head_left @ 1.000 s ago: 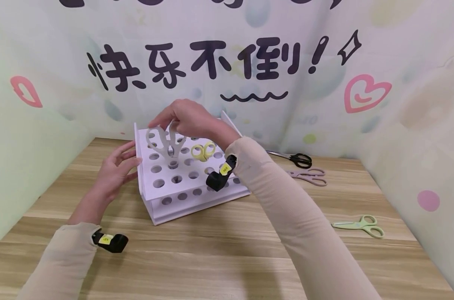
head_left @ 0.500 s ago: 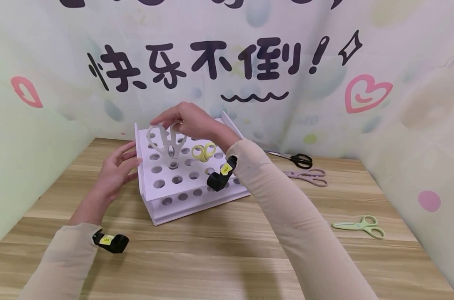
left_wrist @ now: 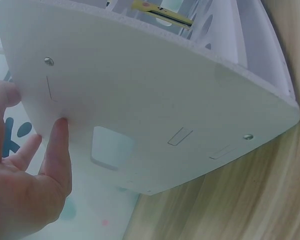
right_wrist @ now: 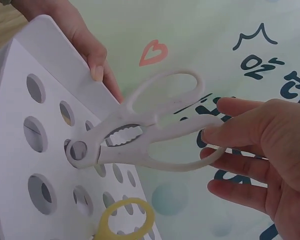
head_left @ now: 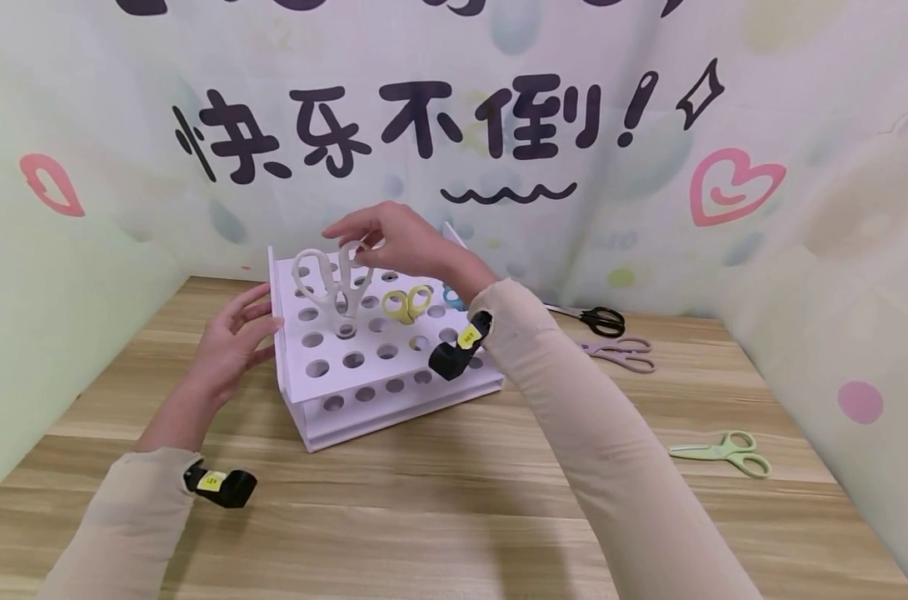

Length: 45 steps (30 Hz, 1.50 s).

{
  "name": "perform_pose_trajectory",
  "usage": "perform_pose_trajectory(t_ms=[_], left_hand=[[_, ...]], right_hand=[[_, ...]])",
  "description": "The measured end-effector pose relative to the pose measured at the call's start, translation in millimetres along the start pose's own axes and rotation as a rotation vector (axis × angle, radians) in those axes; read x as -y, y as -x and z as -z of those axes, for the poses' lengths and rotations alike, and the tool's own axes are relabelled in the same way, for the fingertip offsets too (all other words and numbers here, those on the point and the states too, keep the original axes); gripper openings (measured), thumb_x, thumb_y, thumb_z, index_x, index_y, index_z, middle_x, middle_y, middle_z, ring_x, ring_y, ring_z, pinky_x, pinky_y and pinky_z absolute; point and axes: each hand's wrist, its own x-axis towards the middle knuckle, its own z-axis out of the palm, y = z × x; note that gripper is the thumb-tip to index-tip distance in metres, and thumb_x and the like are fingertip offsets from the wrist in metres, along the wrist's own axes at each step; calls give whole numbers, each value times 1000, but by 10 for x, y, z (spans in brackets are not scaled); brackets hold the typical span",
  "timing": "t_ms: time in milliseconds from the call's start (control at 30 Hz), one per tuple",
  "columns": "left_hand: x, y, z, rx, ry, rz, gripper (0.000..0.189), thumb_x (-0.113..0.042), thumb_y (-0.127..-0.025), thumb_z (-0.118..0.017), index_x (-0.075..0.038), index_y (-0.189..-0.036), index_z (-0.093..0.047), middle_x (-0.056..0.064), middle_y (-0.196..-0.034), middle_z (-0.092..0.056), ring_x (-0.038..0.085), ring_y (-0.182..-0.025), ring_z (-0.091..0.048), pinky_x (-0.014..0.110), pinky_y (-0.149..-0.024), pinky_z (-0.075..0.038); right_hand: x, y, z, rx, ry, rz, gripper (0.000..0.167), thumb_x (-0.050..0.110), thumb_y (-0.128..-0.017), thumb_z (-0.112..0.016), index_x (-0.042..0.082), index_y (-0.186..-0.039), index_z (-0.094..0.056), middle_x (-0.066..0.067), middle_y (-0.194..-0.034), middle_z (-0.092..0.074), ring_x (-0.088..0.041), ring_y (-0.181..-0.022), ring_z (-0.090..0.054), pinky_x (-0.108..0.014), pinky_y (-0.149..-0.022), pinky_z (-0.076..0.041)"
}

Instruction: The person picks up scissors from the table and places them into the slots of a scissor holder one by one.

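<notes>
The white scissors (right_wrist: 137, 154) stand nearly upright in the rack (head_left: 349, 382), points down in a hole on the left side, both loops up in the air. The right hand (head_left: 409, 242) is at the loop nearer it, grip slack: thumb just at the rim, the other fingers apart and fairly straight, and I can't tell how much hold they have. The left hand (head_left: 232, 337) has its fingers spread, tips against the outside of the rack's side board, which stands between it and the holes. Right next to the white pair sit yellow scissors (head_left: 405, 315) in another hole, while blue scissors (head_left: 448, 301) are half hidden behind the right wrist. That arm's sleeve (head_left: 574, 417) and its little black camera (head_left: 448, 360) block part of the rack. Out on the wooden surface (head_left: 424, 517), right of the rack, lie black scissors (head_left: 595, 321), with purple scissors (head_left: 615, 353) just in front, and green scissors (head_left: 712, 451) nearer the person, well apart. A lettered cloth (head_left: 394, 192) hangs close behind.
</notes>
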Motion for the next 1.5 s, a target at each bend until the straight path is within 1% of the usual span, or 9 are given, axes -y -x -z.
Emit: perform_pose_trajectory(t_ms=[200, 367, 600, 700, 800, 1000, 1200, 1367, 1500], left_hand=[[7, -9, -11, -4, -8, 0, 59, -10, -88, -62, -13, -141, -35, -1, -113, -42, 6, -90, -54, 19, -69, -52], [8, -7, -13, -8, 7, 5, 58, -10, -87, -63, -14, -140, -37, -1, -113, -42, 5, -88, -55, 19, -69, -52], [2, -1, -27, -3, 25, 2, 57, -9, -87, -62, -15, -138, -39, 0, -113, -42, 5, -88, -55, 20, -68, -52], [0, 2, -31, -1, 27, -2, 57, -9, -87, -62, -14, -139, -38, -1, -113, -43, 5, -88, -55, 19, -68, -52], [-1, 5, -27, 1, 24, -1, 58, -10, -87, -63, -14, -139, -37, -1, -113, -43, 5, -88, -55, 19, -69, -52], [-4, 12, -23, 3, 0, 8, 60, -12, -87, -63, -15, -141, -35, -2, -113, -43, 4, -89, -55, 19, -69, -52], [-7, 7, -18, 4, -20, 20, 62, -13, -88, -63, -15, -142, -33, -3, -114, -42, 4, -90, -54, 19, -69, -52], [6, 2, -16, 8, -11, 19, 61, -11, -88, -62, -15, -142, -33, -3, -114, -42, 4, -89, -55, 19, -69, -52], [3, 4, -13, 11, 10, 11, 60, -10, -88, -61, -16, -141, -35, -2, -114, -42, 4, -89, -55, 19, -69, -52]], right_hand=[[-26, 141, 140, -16, 10, -12, 39, -3, -86, -59, 8, -123, -59, -6, -115, -61, -14, -97, -59, -18, -82, -46], [-92, 262, 247, -32, 44, -18, 37, -2, -86, -59, 7, -122, -59, -5, -109, -63, -11, -96, -59, -18, -82, -46], [-220, 487, 351, -57, 38, -105, 34, 4, -86, -62, 10, -120, -61, -2, -102, -65, -9, -93, -59, -22, -77, -49], [-288, 597, 392, -68, 43, -129, 34, 6, -86, -63, 10, -120, -61, -2, -101, -65, -10, -92, -59, -23, -79, -48], [-367, 698, 433, -75, 40, -132, 34, 6, -85, -64, 9, -119, -61, -4, -101, -65, -12, -92, -60, -25, -82, -47], [-485, 938, 515, -84, 45, -167, 34, 4, -84, -64, 7, -118, -62, -8, -101, -65, -16, -94, -60, -29, -85, -47], [-594, 1227, 581, -78, 58, -200, 32, 4, -85, -63, 5, -117, -62, -12, -102, -65, -21, -93, -60, -34, -83, -48], [-731, 1456, 612, -86, 79, -238, 33, 4, -85, -62, 6, -118, -62, -10, -102, -65, -20, -94, -60, -37, -81, -48], [-813, 1623, 634, -98, 86, -247, 33, 5, -85, -63, 6, -118, -62, -8, -100, -66, -20, -93, -60, -37, -81, -48]])
